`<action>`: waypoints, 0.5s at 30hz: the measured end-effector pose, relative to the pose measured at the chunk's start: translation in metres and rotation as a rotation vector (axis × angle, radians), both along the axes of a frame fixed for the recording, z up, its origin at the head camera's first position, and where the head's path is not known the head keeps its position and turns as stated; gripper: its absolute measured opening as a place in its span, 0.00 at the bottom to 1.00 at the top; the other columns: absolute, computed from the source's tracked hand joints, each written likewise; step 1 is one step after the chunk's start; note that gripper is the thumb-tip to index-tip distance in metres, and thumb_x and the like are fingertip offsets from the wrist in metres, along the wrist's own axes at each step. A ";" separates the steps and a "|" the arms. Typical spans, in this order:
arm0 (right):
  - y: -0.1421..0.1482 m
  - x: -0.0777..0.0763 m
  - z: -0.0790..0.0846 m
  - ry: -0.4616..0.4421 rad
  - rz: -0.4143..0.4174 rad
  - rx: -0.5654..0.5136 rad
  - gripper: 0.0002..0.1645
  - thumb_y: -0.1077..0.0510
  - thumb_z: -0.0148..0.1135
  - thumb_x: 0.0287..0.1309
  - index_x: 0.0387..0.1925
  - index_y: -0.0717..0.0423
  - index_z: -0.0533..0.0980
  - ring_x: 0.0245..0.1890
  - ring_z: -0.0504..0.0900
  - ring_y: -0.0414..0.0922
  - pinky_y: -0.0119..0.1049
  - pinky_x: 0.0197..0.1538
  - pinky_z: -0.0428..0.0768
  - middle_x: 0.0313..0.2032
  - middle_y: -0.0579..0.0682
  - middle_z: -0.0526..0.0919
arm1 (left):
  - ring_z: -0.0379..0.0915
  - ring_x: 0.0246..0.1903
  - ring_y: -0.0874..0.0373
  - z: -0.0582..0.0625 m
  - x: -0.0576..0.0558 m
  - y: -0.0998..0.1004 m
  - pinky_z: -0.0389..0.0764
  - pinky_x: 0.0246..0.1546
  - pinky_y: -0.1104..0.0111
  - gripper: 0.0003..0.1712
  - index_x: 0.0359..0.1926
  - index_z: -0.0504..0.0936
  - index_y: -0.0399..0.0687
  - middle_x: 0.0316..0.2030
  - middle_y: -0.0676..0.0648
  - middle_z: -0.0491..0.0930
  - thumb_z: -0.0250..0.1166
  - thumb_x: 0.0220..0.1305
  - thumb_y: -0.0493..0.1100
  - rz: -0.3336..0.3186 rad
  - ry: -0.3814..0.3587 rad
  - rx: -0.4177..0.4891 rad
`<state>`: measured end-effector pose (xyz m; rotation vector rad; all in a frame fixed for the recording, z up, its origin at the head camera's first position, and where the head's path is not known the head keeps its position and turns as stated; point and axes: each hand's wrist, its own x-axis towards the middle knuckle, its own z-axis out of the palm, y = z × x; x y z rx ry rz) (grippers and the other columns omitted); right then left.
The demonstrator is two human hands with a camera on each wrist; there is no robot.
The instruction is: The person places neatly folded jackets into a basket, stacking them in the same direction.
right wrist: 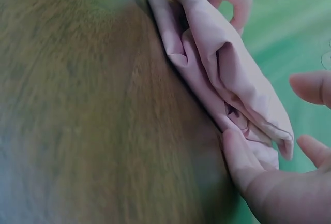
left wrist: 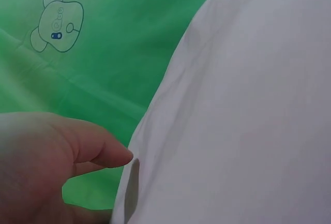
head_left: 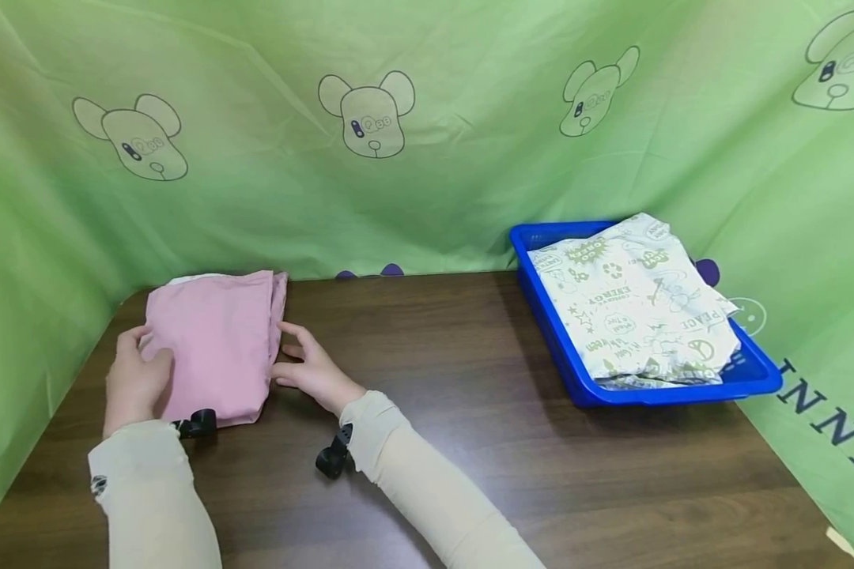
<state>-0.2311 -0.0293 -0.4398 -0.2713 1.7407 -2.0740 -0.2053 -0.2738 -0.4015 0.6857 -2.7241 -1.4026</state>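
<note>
A folded pink cloth (head_left: 209, 348) lies in a stack on the left of the table, with a bit of white showing at its back left edge. My left hand (head_left: 134, 379) is at its left edge, and a fingertip (left wrist: 121, 155) meets the side of the cloth in the left wrist view. On the opposite side my right hand (head_left: 316, 367) has its fingers spread. The right wrist view shows its thumb (right wrist: 239, 154) touching the lower layers of the folded cloth (right wrist: 248, 89), whose loose folds face that hand.
A blue plastic basket (head_left: 565, 359) stands at the back right. White fabric (head_left: 633, 308) with green print lies in it, partly over its rim. The brown table (head_left: 413, 340) is bordered by a green curtain (head_left: 256, 197) with bear-head drawings.
</note>
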 end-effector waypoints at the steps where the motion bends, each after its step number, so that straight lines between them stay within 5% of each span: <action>1: 0.001 -0.001 -0.001 -0.010 0.004 -0.011 0.45 0.71 0.62 0.58 0.75 0.48 0.61 0.66 0.71 0.53 0.45 0.57 0.82 0.71 0.68 0.61 | 0.42 0.73 0.25 0.000 0.000 0.000 0.51 0.70 0.35 0.39 0.80 0.44 0.40 0.77 0.29 0.43 0.44 0.73 0.44 -0.010 -0.006 0.002; 9: 0.012 -0.005 -0.001 -0.066 0.030 -0.093 0.48 0.74 0.61 0.57 0.76 0.46 0.59 0.48 0.80 0.49 0.45 0.53 0.83 0.61 0.65 0.70 | 0.37 0.74 0.26 -0.004 -0.001 -0.002 0.46 0.70 0.34 0.38 0.79 0.48 0.37 0.77 0.28 0.41 0.48 0.75 0.46 -0.125 0.051 0.047; 15: 0.026 -0.008 -0.003 -0.053 0.020 -0.053 0.47 0.73 0.62 0.58 0.75 0.43 0.61 0.43 0.82 0.47 0.42 0.48 0.85 0.54 0.62 0.76 | 0.33 0.75 0.26 -0.007 -0.003 -0.003 0.44 0.71 0.34 0.41 0.79 0.46 0.39 0.78 0.28 0.36 0.52 0.76 0.51 -0.254 0.062 0.144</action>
